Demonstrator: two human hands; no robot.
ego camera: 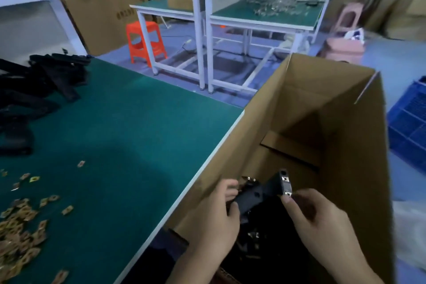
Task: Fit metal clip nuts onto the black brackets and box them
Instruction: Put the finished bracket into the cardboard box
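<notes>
- Two hands held one black bracket inside the open top of the cardboard box, above a dark heap of boxed brackets at its bottom.
- Left hand: its fingers were curled round the bracket's near end.
- Right hand: thumb and forefinger pinched the far end, right at the lower of two fitted clip nuts on the end flange.
- I judged the bracket stiff and light enough for one hand to carry. Its matte face looked unlikely to slip.
- I judged the fitted clip nuts to be thin sprung metal with sharp edges, liable to slide off under a sideways push. The better hold was the bracket's plain middle, clear of the flange.
- I judged the box walls to be thin card that would flex if leaned on.
- Loose clip nuts lay scattered on the green surface, with unfitted brackets piled at its far left.
</notes>
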